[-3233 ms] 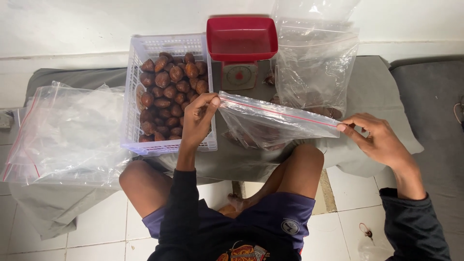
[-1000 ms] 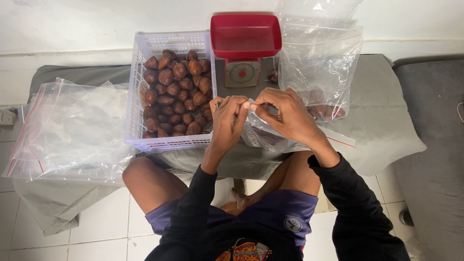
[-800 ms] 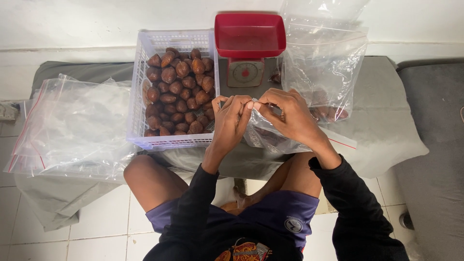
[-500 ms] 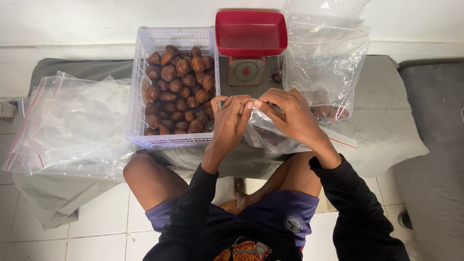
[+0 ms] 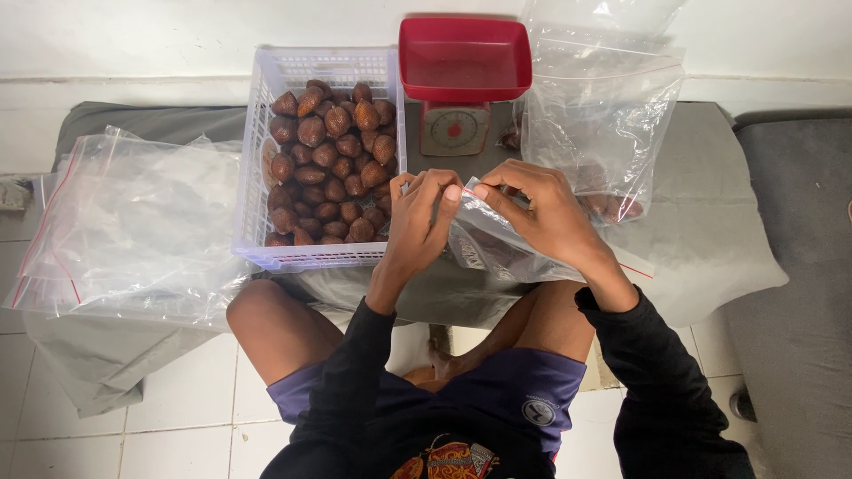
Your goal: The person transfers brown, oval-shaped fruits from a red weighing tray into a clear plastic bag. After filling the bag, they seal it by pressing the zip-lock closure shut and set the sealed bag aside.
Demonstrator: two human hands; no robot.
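A clear zip bag (image 5: 497, 248) is being pinched at its top edge by the left hand (image 5: 417, 222) and right hand (image 5: 546, 213), in front of the scale (image 5: 457, 89); sealing is judged unfinished, with fruit waiting in the basket (image 5: 257, 177).

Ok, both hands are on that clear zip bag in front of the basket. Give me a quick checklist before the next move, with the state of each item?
1. Left hand pinching the top edge of the clear zip bag: ok.
2. Right hand pinching the same edge, fingertips meeting the left: ok.
3. Bag fully sealed along its strip: cannot tell, hands cover it.
4. Contents of the bag: cannot tell, only dark shapes show through the plastic.
5. White basket of brown scaly fruit within reach, beside the left hand: ok.
6. Red-trayed kitchen scale tray free of load: ok.
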